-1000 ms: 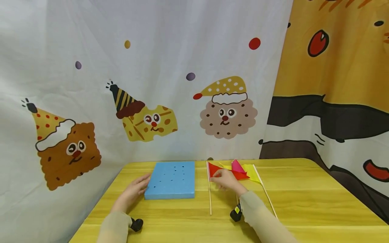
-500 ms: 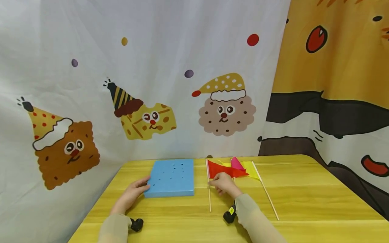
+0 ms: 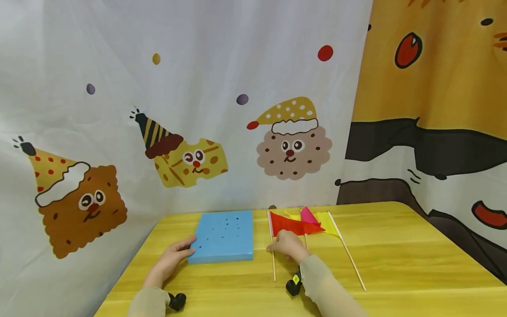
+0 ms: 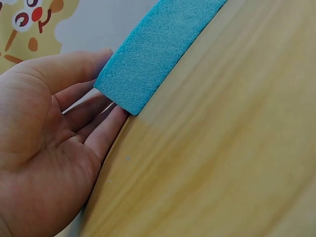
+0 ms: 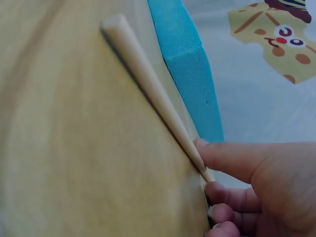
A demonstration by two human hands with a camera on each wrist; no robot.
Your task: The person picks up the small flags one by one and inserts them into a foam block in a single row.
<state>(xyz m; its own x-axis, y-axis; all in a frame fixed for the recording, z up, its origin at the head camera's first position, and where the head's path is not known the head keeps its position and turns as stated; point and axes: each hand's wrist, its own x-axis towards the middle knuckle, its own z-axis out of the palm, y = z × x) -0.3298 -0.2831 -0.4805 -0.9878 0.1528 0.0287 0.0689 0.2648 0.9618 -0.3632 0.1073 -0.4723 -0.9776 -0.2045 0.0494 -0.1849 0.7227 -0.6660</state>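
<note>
Close to me on the yellow surface (image 3: 396,264), my right hand (image 3: 288,245) pinches the red flag's stick (image 5: 153,91), lying flat. My left hand (image 3: 171,259) rests with loose, straight fingers (image 4: 106,133) against the blue foam block (image 3: 222,235). Its holes look empty, so no flag stands up yet. Farther back lie the pink and yellow flags (image 3: 317,219).

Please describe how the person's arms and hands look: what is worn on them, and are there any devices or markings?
Both hands, the left hand and the right hand, are bare, with no gloves; no rings show. Each forearm has a thin, close-fitting beige sleeve that ends at the wrist. A small black camera sits at the left wrist. The one at the right wrist bears a small yellow mark.
</note>
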